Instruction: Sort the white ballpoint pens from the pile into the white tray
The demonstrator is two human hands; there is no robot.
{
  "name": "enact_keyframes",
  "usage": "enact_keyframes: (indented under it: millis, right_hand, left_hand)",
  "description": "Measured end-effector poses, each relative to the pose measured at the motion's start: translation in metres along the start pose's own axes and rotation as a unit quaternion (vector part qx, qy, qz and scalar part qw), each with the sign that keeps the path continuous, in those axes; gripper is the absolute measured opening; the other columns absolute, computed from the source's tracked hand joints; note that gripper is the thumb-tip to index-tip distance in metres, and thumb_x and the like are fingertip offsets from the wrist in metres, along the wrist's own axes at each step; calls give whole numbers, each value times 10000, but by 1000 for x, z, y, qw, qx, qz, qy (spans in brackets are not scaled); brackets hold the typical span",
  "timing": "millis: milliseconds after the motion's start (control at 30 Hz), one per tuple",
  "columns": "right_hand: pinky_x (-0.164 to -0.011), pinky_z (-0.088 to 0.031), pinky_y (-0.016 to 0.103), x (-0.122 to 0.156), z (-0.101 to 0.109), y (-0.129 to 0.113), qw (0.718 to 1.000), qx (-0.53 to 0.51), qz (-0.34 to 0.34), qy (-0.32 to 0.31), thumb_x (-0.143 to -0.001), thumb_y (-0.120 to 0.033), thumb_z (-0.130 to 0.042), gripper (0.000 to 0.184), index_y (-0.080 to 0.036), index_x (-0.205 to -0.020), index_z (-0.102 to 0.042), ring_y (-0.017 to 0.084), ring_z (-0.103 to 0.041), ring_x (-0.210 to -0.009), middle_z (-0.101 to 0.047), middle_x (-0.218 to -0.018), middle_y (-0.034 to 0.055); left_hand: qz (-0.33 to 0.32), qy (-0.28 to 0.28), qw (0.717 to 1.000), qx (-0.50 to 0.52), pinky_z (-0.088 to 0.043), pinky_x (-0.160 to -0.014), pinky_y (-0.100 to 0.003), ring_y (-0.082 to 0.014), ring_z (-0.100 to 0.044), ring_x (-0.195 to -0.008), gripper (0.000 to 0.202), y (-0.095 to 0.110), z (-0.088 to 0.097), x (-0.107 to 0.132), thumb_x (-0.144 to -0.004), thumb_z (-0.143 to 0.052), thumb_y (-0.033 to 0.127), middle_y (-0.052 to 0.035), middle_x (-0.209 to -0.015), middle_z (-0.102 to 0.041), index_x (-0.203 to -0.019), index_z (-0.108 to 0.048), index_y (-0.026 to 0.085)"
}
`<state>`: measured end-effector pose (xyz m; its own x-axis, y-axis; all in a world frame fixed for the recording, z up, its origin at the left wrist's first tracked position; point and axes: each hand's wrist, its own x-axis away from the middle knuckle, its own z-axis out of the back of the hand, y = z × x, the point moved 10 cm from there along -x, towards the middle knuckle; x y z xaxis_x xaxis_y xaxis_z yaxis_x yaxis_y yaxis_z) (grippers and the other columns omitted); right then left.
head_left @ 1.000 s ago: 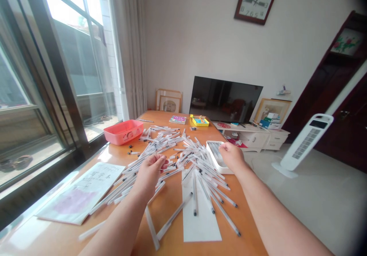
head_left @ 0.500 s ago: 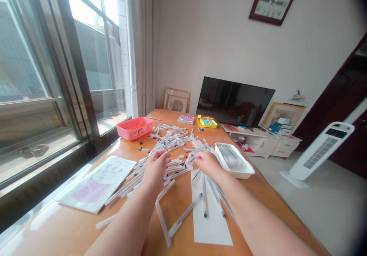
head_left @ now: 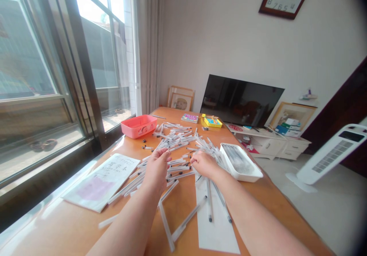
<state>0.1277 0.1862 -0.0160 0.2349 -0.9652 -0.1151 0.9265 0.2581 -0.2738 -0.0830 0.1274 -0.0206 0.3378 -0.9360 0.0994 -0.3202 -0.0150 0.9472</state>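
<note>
A big heap of white pens (head_left: 174,145) with black tips covers the middle of the orange table (head_left: 258,202). My left hand (head_left: 156,168) hovers over the heap's near side, fingers curled, pinching something I cannot make out. My right hand (head_left: 204,163) rests on the heap just to the right, fingers closed down on the pens. A white tray (head_left: 240,163) holding pens stands right of my right hand. A few pens lie on a white paper sheet (head_left: 215,225) in front of me.
A pink tub (head_left: 138,125) stands at the far left of the heap, with small black caps (head_left: 145,147) near it. A booklet (head_left: 103,180) lies at the left edge. Small books (head_left: 212,121) sit at the table's far end. A white fan (head_left: 329,154) stands on the floor.
My right hand has left the white tray and come left onto the pen heap. My left hand has stayed over the heap. The camera has turned a little to the left.
</note>
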Motion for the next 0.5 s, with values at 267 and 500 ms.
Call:
enact_keyframes:
  millis: [267, 500]
  right_hand:
    - [-759, -413, 239, 0, 13, 24, 999, -18, -21, 29, -829, -203, -569, 223, -259, -925, -763, 165, -622, -875, -676, -974, 26]
    - [-728, -408, 253, -1, 19, 39, 998, 1, -57, 39, -833, -229, -580, 221, -261, -969, -751, 182, -628, -888, -688, -1000, 34]
  left_hand:
    - [-2, -8, 1000, -2, -400, -695, -277, -153, -616, -811, 429, -3, -3, 0, -670, -786, 453, -28, -929, -692, -1005, -671, 212]
    - [10, -11, 1000, -5, -399, -699, -276, -157, -604, -826, 421, -3, -5, 2, -674, -792, 422, -27, -898, -666, -1013, -679, 199]
